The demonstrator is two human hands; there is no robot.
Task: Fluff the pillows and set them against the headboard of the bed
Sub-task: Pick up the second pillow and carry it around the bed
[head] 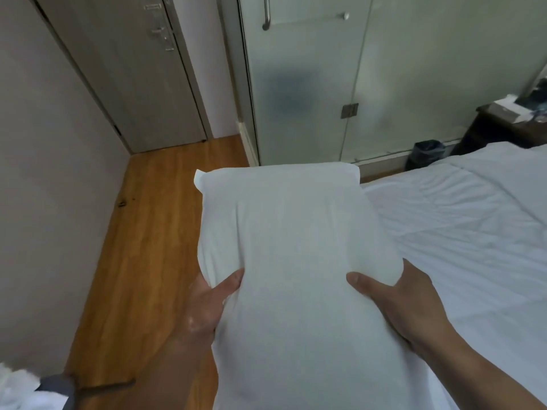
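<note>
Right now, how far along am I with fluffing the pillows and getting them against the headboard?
Nothing looks placed yet. In hand: one white pillow, gripped on both sides by the left hand and right hand beside the bed. Left: setting it against the headboard, which is out of view. Any other pillows are not visible either.

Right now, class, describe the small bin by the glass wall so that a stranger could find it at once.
Start at the frosted glass partition behind the white bed. Follow its base rightward to the dark wooden side table. The bin stands on the floor between them: small, dark, lined with a crinkled bag, the only floor-standing container there.
</note>
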